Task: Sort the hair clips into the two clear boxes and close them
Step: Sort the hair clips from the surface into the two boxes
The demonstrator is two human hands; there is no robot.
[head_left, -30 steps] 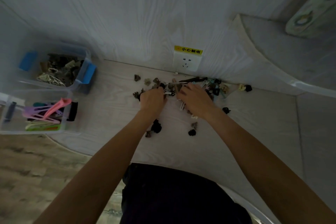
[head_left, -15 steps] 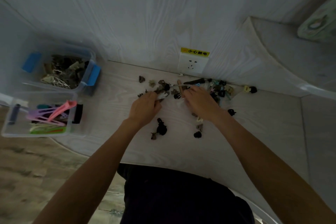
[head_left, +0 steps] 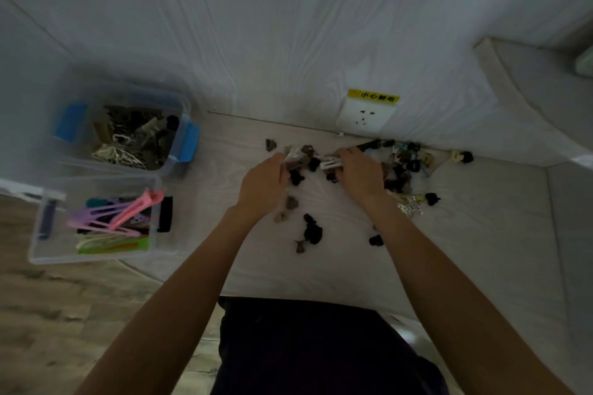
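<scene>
Clips (head_left: 398, 167) lie scattered on the pale table (head_left: 224, 189) along the wall, most of them small, dark and heaped to the right of the hands; the frame is too blurred to count them. Since half a second ago both hands have drawn together over the pile. The left hand (head_left: 263, 184), which then lay lower and flatter, is now raised with its fingers curled round a small greyish clip (head_left: 293, 160). The right hand (head_left: 361, 175) pinches a white flat clip (head_left: 330, 164) whose long axis runs left to right, its free end pointing toward the left hand. A few dark clips, among them a black claw clip (head_left: 312, 230), sit apart nearer the person.

Two clear boxes stand well to the left, both uncovered. The far box (head_left: 179, 106), with two blue latches, holds dark and cream claw clips. The near box (head_left: 93, 258) holds long flat clips, pink, purple, yellow and green, mostly lying left to right. A wall socket (head_left: 365, 115) under a yellow label sits behind the pile.
</scene>
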